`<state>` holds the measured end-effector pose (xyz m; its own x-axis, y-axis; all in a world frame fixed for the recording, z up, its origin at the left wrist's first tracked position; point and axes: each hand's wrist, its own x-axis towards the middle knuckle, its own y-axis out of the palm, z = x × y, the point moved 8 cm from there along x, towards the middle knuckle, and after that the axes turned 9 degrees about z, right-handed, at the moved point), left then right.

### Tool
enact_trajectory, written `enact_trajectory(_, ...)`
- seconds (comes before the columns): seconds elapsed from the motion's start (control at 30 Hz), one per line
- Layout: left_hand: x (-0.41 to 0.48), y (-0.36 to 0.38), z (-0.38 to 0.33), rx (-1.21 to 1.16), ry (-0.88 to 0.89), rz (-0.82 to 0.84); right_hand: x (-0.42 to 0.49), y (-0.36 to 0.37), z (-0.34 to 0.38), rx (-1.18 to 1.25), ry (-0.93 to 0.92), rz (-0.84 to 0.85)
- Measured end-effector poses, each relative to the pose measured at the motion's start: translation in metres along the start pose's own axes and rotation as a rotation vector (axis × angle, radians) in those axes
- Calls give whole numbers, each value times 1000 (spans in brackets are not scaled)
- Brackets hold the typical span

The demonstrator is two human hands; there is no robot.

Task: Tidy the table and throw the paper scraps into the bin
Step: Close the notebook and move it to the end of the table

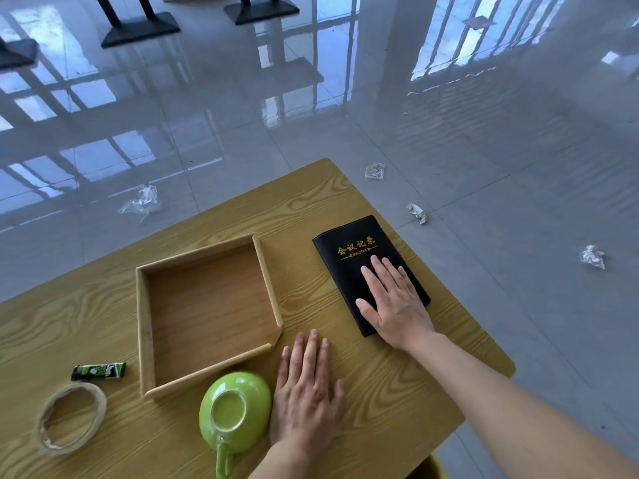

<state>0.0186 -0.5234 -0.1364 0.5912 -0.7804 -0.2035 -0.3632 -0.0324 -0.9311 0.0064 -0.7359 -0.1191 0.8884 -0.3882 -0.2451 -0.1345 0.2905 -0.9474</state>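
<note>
My right hand point(392, 302) lies flat, fingers apart, on a black notebook point(349, 250) with gold lettering at the table's right side. My left hand point(307, 392) rests flat on the bare wooden table point(397, 375), just right of an upturned green cup point(235, 409). An empty wooden tray point(204, 305) sits at the table's middle. A roll of tape point(71, 418) and a small green-and-black packet point(98, 370) lie at the left. Crumpled paper scraps lie on the floor: one point(593, 256) far right, one point(416, 212) beside the table's right edge.
Clear crumpled wrappers lie on the glossy tiled floor: one wrapper point(375, 171) beyond the table's far corner and another wrapper point(141, 201) to the left. Black table bases point(140, 27) stand far back. A yellow object point(430, 468) shows under the table's near right edge.
</note>
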Motion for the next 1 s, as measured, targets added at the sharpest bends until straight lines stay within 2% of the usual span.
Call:
enact_trajectory(0.27,1,-8,-2,23,-40,42,22,-10,-1,17,-23,-3)
enact_trajectory(1.0,2,-7,-2,16,-24,-6,47,-17,-11,-14,-60,-16)
